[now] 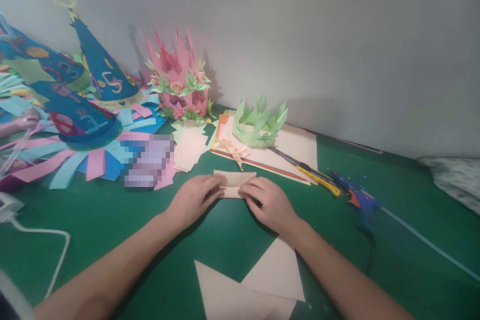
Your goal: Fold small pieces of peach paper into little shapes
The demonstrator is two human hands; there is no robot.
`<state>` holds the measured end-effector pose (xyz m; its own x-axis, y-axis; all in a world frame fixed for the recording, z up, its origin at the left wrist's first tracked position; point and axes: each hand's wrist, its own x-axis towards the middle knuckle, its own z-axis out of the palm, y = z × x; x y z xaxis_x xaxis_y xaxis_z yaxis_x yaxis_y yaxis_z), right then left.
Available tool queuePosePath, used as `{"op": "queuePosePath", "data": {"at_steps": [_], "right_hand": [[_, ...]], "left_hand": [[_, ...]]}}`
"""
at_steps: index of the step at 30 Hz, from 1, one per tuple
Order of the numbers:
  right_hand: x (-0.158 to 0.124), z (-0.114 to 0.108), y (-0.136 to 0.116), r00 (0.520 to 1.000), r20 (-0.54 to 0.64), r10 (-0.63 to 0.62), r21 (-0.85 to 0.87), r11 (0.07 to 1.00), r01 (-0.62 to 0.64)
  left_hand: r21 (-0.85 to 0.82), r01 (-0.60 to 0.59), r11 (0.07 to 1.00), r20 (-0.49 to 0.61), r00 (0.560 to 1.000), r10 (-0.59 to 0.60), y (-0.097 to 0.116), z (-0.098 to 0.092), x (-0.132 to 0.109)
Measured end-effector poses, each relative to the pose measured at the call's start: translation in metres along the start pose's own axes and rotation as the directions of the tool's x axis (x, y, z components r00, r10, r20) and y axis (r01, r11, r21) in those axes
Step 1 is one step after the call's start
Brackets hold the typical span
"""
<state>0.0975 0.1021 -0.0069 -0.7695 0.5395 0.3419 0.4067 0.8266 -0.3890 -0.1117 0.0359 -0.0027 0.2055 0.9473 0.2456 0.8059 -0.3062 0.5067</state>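
Between my two hands, a small piece of pale pink paper [233,192] lies on the green table, its upper part folded up along a crease. My left hand [195,197] grips the paper's left edge with bent fingers. On the right edge, the fingers of my right hand [268,205] close on the same paper. Larger pale pink sheets [270,270] lie below, between my forearms. Just beyond the paper rests a small folded paper flower [234,150], beside a green paper crown [258,127].
A stack of coloured sheets [300,142] carries a yellow cutter knife [318,180]. To the right lies a blue glue gun [362,202]. Pink paper crowns [180,80], blue cone hats [101,70] and cut paper pieces [190,147] crowd the left. A white cable [45,231] runs at lower left.
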Motion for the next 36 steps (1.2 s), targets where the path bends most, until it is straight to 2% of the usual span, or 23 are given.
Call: {"op": "queuePosePath", "data": {"at_steps": [6,15,23,30,36], "right_hand": [[-0.004,0.001,0.0,0.998,0.064,0.001,-0.039,0.999,0.002],[-0.005,-0.001,-0.005,0.998,0.068,-0.004,-0.161,0.987,0.015],[-0.004,-0.002,-0.006,0.998,0.06,-0.025,-0.195,0.98,0.036],[-0.004,-0.003,-0.01,0.997,0.082,0.007,-0.228,0.974,0.012],[-0.006,-0.004,-0.012,0.998,0.055,0.0,-0.262,0.965,0.014]], "left_hand": [[-0.013,-0.02,1.0,0.015,1.0,0.02,0.0,0.003,0.002],[-0.028,0.073,0.997,0.0,0.997,-0.073,0.002,0.0,0.001],[-0.045,0.082,0.996,-0.023,0.996,-0.083,-0.001,0.001,0.002],[-0.019,0.126,0.992,0.006,0.992,-0.126,0.004,0.001,0.002],[0.023,0.113,0.993,-0.025,0.993,-0.113,0.009,0.001,0.002]]}}
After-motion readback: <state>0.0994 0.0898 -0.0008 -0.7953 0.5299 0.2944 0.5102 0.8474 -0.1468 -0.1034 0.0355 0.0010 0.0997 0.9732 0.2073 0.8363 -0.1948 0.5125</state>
